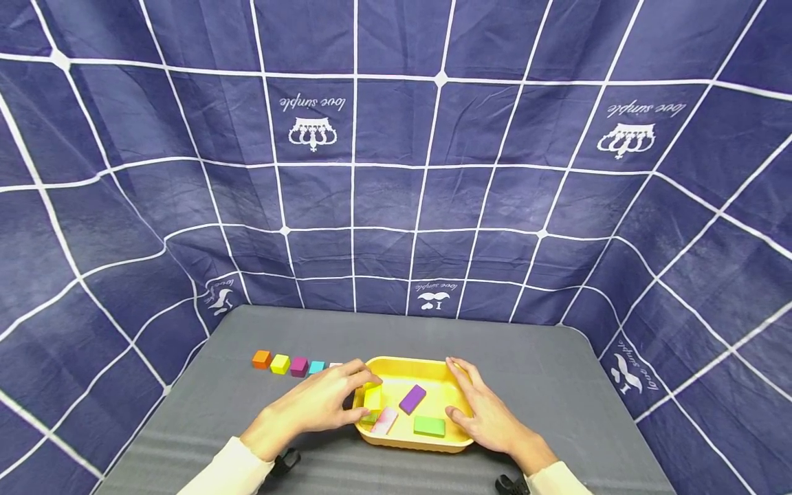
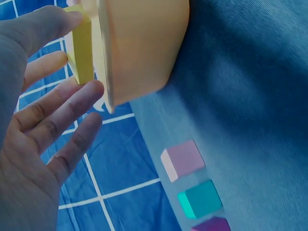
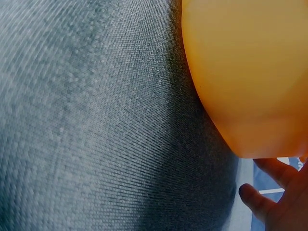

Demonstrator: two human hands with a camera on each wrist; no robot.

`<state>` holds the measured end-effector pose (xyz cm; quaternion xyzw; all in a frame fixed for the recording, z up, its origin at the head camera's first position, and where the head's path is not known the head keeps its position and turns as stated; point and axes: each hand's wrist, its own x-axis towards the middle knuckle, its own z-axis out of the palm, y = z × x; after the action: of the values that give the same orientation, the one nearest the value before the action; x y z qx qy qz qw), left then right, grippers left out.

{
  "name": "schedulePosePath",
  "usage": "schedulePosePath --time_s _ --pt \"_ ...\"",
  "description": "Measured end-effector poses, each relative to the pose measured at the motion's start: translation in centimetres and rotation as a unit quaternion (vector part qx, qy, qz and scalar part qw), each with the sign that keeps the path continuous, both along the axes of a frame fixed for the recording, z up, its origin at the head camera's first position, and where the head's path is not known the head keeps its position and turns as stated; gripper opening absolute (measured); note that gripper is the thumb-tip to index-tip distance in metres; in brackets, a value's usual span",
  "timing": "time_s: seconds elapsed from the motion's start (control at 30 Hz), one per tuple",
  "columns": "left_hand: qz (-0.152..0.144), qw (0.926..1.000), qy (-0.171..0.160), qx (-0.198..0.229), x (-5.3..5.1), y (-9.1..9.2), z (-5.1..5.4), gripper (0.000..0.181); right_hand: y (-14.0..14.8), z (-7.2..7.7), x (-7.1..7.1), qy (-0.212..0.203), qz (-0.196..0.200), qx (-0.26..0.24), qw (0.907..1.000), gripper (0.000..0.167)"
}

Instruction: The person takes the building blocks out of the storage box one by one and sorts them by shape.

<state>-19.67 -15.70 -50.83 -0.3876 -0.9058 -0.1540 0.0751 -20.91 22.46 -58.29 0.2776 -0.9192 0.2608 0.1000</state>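
My left hand [image 1: 324, 400] is at the left side of a yellow plastic bin [image 1: 411, 445]. Between its thumb and fingertips it pinches a yellow block [image 1: 373, 397], held upright just inside the rim; the left wrist view shows the block [image 2: 82, 48] by the bin's edge. My right hand [image 1: 489, 416] holds the bin's right wall, its thumb over the inside and its fingers by the far right corner. In the bin lie a purple block [image 1: 412, 399], a green block [image 1: 430, 426], a pink-and-white block [image 1: 385, 421] and another green block [image 1: 370, 417], partly hidden.
Left of the bin, a row of small cubes stands on the grey tabletop [image 1: 526, 364]: orange [image 1: 262, 359], yellow [image 1: 280, 364], purple [image 1: 299, 366], teal [image 1: 317, 367] and pale pink [image 2: 183, 160]. A blue checked cloth [image 1: 396, 199] hangs behind and at both sides.
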Motion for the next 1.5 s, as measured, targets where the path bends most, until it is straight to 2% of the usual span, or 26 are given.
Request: schedulePosePath --time_s 0.17,0.47,0.77,1.0,1.2,1.33,1.5 --pt "0.005 0.9998 0.016 0.009 0.7 -1.2 0.1 0.046 0.0 0.0 0.2 -0.021 -0.002 -0.005 0.9998 0.091" --pt "0.0 0.9989 0.023 0.04 1.4 -3.3 0.3 0.046 -0.2 -0.4 -0.3 0.001 0.009 0.002 1.0 0.091" --pt "0.021 0.998 0.045 0.037 1.6 -5.5 -0.4 0.047 -0.1 -0.2 -0.6 -0.01 0.007 0.005 0.9999 0.092" --pt "0.045 0.9981 0.029 0.032 2.0 -6.6 -1.0 0.052 -0.1 0.1 -0.5 -0.022 0.009 0.006 0.9997 0.092" --pt "0.054 0.9981 0.01 0.028 2.0 -7.0 -1.7 0.05 -0.1 0.1 -0.6 -0.027 0.011 0.003 0.9996 0.092" --pt "0.057 0.9981 -0.004 0.022 1.8 -7.3 -2.7 0.047 0.0 -0.1 -0.4 -0.035 0.004 0.009 0.9993 0.092" --pt "0.058 0.9977 -0.03 0.021 1.3 -7.7 -3.9 0.045 0.2 -0.3 -0.3 -0.012 0.006 0.009 0.9999 0.092"
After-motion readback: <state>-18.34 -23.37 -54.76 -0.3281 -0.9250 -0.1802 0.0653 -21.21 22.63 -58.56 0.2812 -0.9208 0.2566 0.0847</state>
